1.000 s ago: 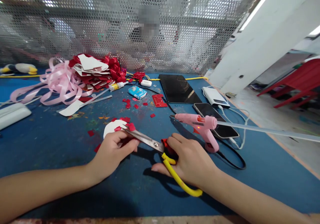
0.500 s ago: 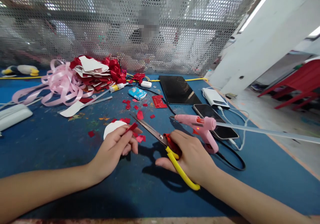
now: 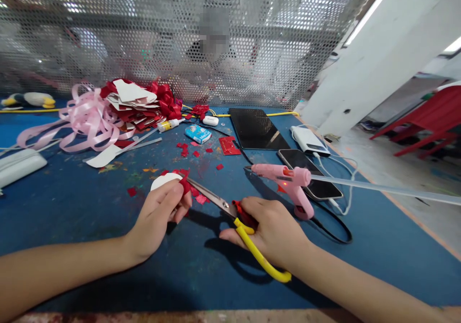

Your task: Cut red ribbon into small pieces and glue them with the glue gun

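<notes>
Between the thumb and fingers of my left hand is a small piece of red ribbon. My right hand is wrapped round a pair of scissors with yellow and red handles. Their blades point left, and the tips reach the ribbon; whether they are parted there I cannot tell. Partly behind my left fingers lies a white paper piece. Red scraps lie under and past the blades, some hidden by them.
A pink glue gun with a long glue stick stands right of the scissors, near a phone, power bank and tablet. Pink ribbon and a red-and-white pile lie back left, before a perforated metal screen.
The scissors have moved left, bringing their tips to the ribbon in my left hand. My left hand has drawn slightly left, and a small red scrap now lies beyond the blades.
</notes>
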Demonstrator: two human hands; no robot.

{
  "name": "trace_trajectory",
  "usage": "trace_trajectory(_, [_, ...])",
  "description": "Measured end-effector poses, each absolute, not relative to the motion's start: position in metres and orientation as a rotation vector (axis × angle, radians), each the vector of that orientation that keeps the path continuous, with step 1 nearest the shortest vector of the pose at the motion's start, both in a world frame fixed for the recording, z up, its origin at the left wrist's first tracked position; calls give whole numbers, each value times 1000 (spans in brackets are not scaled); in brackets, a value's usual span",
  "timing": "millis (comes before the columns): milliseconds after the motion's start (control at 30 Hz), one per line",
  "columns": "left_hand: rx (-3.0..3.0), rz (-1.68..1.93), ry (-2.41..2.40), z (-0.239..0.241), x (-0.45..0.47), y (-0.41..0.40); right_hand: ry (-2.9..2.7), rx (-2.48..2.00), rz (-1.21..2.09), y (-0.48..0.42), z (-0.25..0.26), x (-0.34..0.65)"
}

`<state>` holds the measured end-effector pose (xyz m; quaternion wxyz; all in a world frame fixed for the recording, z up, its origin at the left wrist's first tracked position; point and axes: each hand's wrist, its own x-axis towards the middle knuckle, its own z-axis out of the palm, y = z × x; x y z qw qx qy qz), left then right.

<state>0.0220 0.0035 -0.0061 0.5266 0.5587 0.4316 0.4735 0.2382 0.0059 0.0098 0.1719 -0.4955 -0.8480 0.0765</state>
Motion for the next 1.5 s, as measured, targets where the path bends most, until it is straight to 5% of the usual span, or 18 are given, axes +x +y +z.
trace_trajectory(1500, [1455, 930, 841, -15, 19, 10, -2527, -1242, 82, 4, 10, 238])
